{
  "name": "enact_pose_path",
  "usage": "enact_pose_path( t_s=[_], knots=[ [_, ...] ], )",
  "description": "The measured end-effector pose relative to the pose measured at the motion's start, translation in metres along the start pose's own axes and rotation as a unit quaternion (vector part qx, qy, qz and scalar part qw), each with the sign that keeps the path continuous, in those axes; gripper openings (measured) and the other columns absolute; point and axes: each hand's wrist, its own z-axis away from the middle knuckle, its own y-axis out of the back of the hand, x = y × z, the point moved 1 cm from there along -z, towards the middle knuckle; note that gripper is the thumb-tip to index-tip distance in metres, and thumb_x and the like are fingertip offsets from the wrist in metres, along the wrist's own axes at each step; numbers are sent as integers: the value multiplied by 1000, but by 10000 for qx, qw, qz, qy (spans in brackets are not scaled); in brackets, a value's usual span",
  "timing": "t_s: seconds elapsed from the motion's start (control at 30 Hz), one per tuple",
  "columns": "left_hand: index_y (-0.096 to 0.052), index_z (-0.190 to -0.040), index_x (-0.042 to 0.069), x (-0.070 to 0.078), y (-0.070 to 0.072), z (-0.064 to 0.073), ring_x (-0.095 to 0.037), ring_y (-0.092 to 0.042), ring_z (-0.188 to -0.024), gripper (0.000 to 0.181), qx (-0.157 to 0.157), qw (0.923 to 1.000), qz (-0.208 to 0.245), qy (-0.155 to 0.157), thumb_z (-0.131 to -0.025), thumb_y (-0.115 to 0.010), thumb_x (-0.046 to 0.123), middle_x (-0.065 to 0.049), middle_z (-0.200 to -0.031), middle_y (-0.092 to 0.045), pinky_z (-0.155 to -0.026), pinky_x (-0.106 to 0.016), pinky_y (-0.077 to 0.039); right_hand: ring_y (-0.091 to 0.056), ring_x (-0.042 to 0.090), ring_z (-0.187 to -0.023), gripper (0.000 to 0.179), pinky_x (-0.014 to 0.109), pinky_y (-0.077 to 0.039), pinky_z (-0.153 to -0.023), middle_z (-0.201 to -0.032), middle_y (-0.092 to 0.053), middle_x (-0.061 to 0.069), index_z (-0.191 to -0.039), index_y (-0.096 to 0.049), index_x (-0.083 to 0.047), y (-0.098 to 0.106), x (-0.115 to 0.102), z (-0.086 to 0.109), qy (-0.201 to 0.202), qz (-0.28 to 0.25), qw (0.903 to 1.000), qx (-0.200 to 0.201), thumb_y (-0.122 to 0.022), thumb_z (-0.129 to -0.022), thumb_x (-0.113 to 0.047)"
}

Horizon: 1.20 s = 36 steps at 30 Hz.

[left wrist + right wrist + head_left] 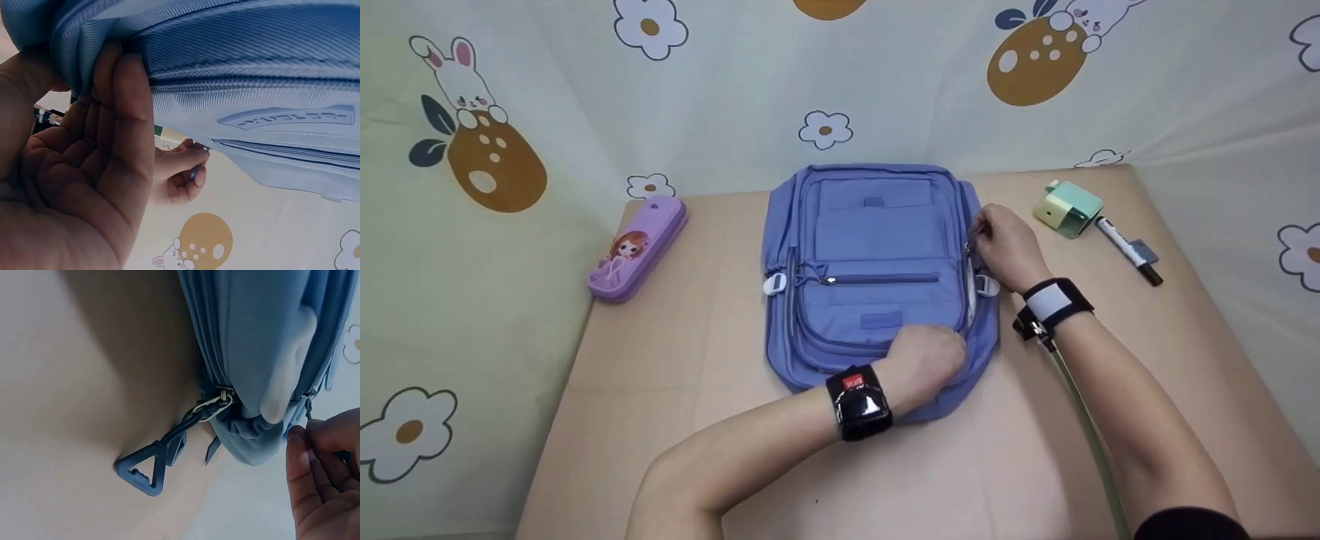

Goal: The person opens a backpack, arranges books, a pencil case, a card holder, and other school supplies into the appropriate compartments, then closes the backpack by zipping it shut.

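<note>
A blue backpack [877, 232] lies front side up on the table. At its right side my right hand [1009, 247] pinches a small zipper pull [308, 406] between thumb and fingers. My left hand [926, 364] grips the fabric at the lower right corner of the front pocket, fingers curled behind a fold in the left wrist view. Along the right edge, the side zipper's gap [971, 292] shows something whitish inside. A second pull, a triangular ring [143, 469] on a cord, hangs loose from another zipper. Across the front runs a short zipper [885, 279].
On the left of the table lies a purple pencil case [637, 251] with a printed doll. Toward the back right stand a green and yellow pencil sharpener [1069, 208], a marker [1129, 250] and a small grey block [1144, 250]. A patterned curtain [735, 97] borders the table.
</note>
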Motion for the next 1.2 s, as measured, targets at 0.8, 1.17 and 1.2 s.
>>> enact_pose_path(
  t_s=[0.8,1.17,1.2],
  knots=[
    [-64,-82,11,-42,-12,66,-18,-60,-68,12,1470,9840,982,-232,-93,-66,14,-2,-79,-63,-48,-32,-52,-60,34,-110,20,50,-45,-99,-114,-68,13,-103,-72,-4,16,-23,85,2531,150,9671,212,-73,-84,0],
    [-66,-86,11,-77,-27,97,-15,-59,-68,12,2522,9545,1578,-200,-97,-62,10,3,-79,-62,-54,-27,-51,-59,29,-126,27,41,-45,-106,-134,-65,8,-112,-72,-13,0,-49,126,3440,-231,9345,-880,-78,-86,-13],
    [-66,-87,11,-78,-27,97,-15,-59,-68,12,2596,9514,1645,-217,-98,-62,11,3,-80,-62,-55,-26,-51,-60,28,-125,26,41,-46,-105,-134,-65,7,-112,-72,-13,-1,-50,127,3417,-179,9359,-841,-78,-86,-11]
  ],
)
